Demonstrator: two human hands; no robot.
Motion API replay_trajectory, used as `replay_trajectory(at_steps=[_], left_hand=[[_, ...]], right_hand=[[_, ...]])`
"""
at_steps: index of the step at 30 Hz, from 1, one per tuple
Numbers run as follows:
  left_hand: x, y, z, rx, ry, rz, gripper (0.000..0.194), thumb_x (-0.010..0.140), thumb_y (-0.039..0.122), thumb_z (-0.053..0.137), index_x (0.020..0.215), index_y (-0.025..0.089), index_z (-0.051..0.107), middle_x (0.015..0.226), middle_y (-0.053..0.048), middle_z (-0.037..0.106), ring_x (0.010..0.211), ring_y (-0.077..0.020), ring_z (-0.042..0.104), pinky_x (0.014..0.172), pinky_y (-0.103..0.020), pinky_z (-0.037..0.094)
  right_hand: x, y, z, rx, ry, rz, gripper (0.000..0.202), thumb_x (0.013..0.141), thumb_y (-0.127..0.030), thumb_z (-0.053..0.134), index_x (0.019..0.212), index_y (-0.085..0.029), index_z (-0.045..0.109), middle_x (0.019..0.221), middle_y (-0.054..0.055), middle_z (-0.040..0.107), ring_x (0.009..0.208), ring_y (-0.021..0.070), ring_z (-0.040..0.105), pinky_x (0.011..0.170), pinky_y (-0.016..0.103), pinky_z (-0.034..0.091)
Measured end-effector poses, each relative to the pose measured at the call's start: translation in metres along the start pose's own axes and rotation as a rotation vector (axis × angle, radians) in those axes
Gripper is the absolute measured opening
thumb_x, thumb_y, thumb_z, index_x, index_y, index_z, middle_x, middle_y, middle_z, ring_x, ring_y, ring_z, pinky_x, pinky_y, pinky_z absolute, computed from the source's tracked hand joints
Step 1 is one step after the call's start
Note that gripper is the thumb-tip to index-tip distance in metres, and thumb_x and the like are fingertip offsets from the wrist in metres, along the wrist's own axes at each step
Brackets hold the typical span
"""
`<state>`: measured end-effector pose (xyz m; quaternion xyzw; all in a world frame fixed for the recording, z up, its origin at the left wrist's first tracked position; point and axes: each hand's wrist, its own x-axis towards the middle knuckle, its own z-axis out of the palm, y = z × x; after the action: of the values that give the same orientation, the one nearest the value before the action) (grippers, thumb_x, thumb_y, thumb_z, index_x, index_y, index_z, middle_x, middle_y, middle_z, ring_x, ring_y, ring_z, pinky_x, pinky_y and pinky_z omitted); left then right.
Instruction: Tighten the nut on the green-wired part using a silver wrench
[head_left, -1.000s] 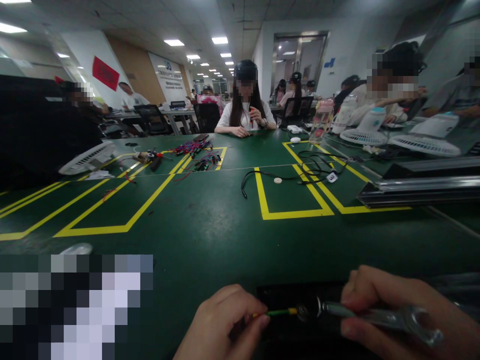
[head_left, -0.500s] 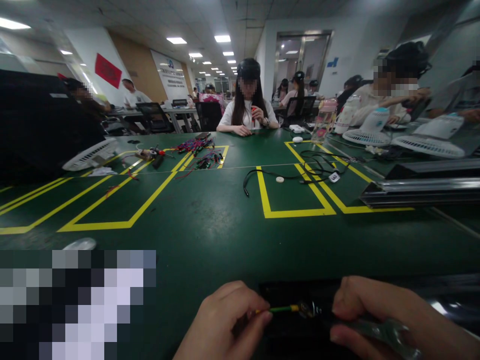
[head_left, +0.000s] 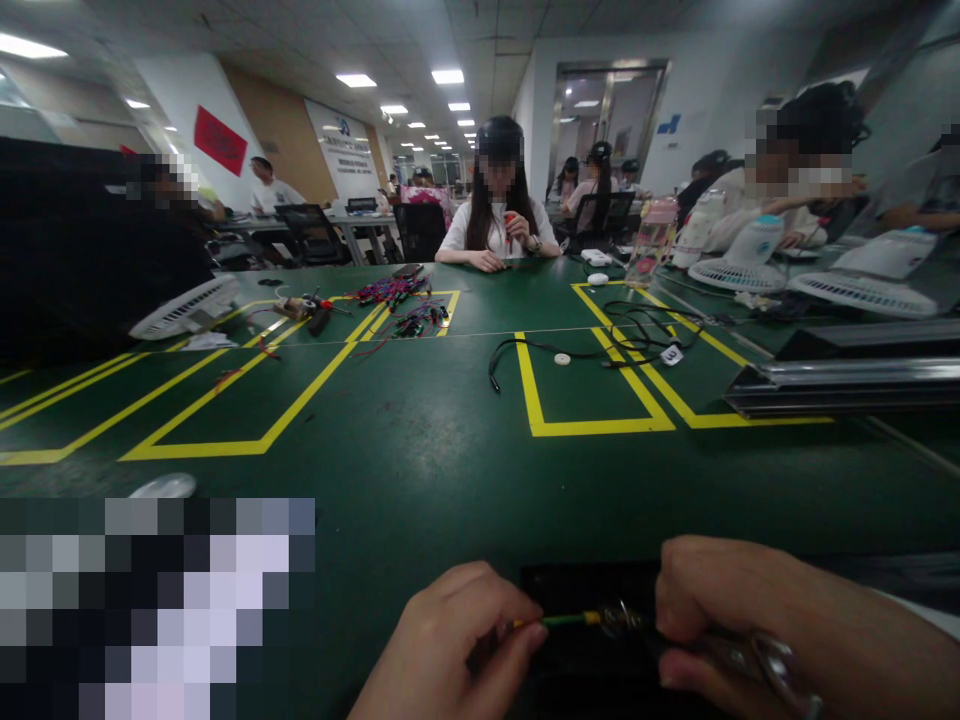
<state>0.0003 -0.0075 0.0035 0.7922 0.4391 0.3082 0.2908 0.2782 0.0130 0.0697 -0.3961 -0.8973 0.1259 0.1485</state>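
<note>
Green wire is running over a black panel toward the table's near edge, left hand pinching it. Right hand is gripping a wrench, free end now swinging nearer; turning seems to be progressing.

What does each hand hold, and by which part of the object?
The left hand pinches a green-and-yellow wire left of its green stretch; the right hand grips a metal wrench by its shaft.
</note>
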Motion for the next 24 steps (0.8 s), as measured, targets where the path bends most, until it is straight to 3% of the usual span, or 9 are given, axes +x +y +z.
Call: replay_trajectory(at_steps=[5, 10, 14, 17, 21, 24], left_hand=[[0.000, 0.000, -0.001, -0.012, 0.011, -0.011, 0.018, 0.092, 0.007, 0.065, 0.088, 0.021, 0.075, 0.081, 0.000, 0.076, 0.073, -0.0146, 0.070, 0.064, -0.021, 0.048], [0.000, 0.001, -0.002, -0.012, 0.010, 0.000, 0.018, 0.091, 0.007, 0.065, 0.088, 0.021, 0.075, 0.080, 0.000, 0.076, 0.072, -0.0146, 0.071, 0.064, -0.021, 0.048], [0.000, 0.001, -0.003, -0.008, 0.024, 0.006, 0.018, 0.090, 0.007, 0.065, 0.085, 0.021, 0.075, 0.077, 0.000, 0.075, 0.070, -0.0147, 0.070, 0.062, -0.021, 0.048], [0.000, 0.000, -0.003, -0.001, 0.009, 0.010, 0.018, 0.090, 0.007, 0.064, 0.086, 0.021, 0.075, 0.078, 0.000, 0.075, 0.070, -0.0147, 0.070, 0.063, -0.021, 0.048], [0.000, 0.000, -0.002, 0.005, -0.013, 0.016, 0.018, 0.091, 0.008, 0.064, 0.088, 0.021, 0.075, 0.079, -0.001, 0.076, 0.071, -0.0151, 0.071, 0.063, -0.021, 0.049], [0.002, 0.001, -0.003, 0.010, -0.009, 0.016, 0.018, 0.092, 0.008, 0.064, 0.088, 0.021, 0.075, 0.079, -0.001, 0.075, 0.071, -0.0147, 0.070, 0.062, -0.021, 0.048]], right_hand=[[0.013, 0.000, -0.011, 0.023, -0.101, -0.040, 0.031, 0.068, -0.002, 0.078, 0.072, -0.025, 0.058, 0.066, -0.007, 0.066, 0.049, 0.0133, 0.060, 0.044, 0.020, 0.040], [0.028, -0.008, -0.015, 0.081, -0.065, 0.071, 0.017, 0.087, -0.031, 0.080, 0.080, -0.027, 0.065, 0.064, -0.005, 0.062, 0.058, 0.0178, 0.062, 0.050, 0.023, 0.043], [0.035, -0.015, -0.012, 0.111, -0.013, 0.129, 0.020, 0.088, -0.042, 0.080, 0.083, -0.027, 0.068, 0.062, -0.004, 0.061, 0.060, 0.0191, 0.063, 0.051, 0.023, 0.043], [0.028, -0.009, -0.011, 0.138, 0.011, 0.166, 0.021, 0.086, -0.043, 0.082, 0.082, -0.028, 0.068, 0.063, -0.004, 0.062, 0.060, 0.0193, 0.063, 0.050, 0.023, 0.043], [0.003, 0.010, -0.012, 0.227, -0.034, 0.227, 0.017, 0.080, -0.031, 0.082, 0.076, -0.028, 0.066, 0.069, -0.005, 0.068, 0.059, 0.0173, 0.062, 0.053, 0.024, 0.044], [-0.015, 0.022, -0.009, 0.289, -0.012, 0.291, 0.016, 0.086, -0.033, 0.078, 0.079, -0.029, 0.065, 0.076, -0.005, 0.070, 0.064, 0.0167, 0.064, 0.059, 0.025, 0.049]])
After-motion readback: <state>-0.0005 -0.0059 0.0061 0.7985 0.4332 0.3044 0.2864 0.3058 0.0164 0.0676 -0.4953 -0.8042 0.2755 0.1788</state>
